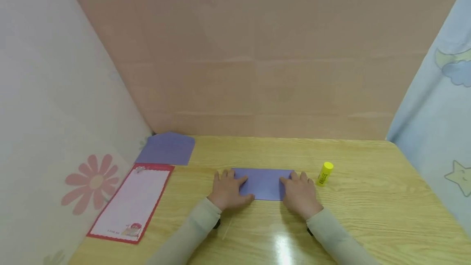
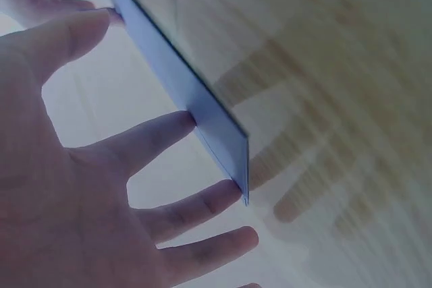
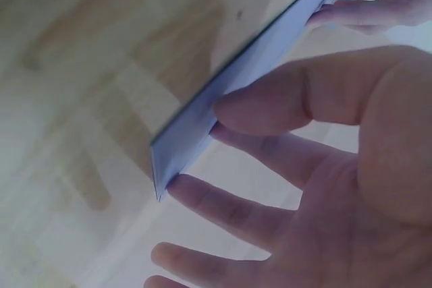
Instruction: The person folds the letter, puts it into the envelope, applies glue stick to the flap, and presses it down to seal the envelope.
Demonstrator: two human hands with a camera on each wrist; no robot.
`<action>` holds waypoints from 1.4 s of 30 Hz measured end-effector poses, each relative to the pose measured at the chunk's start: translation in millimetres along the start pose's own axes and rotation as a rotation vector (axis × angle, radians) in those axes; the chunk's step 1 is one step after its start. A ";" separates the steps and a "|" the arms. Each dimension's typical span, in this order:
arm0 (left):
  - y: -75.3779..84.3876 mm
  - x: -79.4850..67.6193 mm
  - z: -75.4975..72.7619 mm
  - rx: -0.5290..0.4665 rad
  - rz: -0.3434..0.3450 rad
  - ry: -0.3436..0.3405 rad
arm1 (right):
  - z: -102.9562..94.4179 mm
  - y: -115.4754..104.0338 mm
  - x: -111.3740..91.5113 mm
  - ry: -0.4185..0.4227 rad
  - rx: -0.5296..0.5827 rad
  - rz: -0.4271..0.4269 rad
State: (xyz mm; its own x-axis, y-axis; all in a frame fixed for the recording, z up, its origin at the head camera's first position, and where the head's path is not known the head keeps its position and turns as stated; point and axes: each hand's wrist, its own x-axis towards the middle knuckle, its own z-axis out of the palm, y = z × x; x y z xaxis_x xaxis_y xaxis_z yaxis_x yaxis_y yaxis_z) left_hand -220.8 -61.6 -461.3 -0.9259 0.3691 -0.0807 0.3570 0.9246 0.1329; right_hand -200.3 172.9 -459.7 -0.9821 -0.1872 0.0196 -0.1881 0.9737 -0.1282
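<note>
While purple paper [image 1: 263, 184] lies between, outspread left hand [image 1: 228, 191] and right hand [image 1: 300, 195] touch ends.

The tabletop [image 1: 375, 212] is yellow-tan, wood-grained; the paper [image 1: 265, 184] violet, like the envelope [image 1: 167, 149] at the far left corner. Along the left edge, a pale pink sheet [image 1: 128, 203], bordered red. Yellow tube [image 1: 325, 174].

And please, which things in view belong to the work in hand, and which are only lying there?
In the work:
- purple folded paper, touched by left hand and right hand

Apparently only lying there, untouched:
- yellow stick, near the right hand; possibly it belongs too
- purple envelope, far left
- red-bordered sheet, left
</note>
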 end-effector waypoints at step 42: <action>39.0 -88.9 -19.9 -0.052 0.230 -0.064 | 3.2 -37.8 -8.5 -0.066 0.280 -0.148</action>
State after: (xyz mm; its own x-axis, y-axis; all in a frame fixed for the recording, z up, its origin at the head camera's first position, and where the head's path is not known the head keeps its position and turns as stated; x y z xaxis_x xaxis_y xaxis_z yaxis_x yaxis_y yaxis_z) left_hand -127.1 -60.3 -429.3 -0.8105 0.5763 -0.1045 0.5494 0.8099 0.2055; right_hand -184.9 137.3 -458.1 -0.9399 -0.3413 -0.0046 -0.3115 0.8632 -0.3972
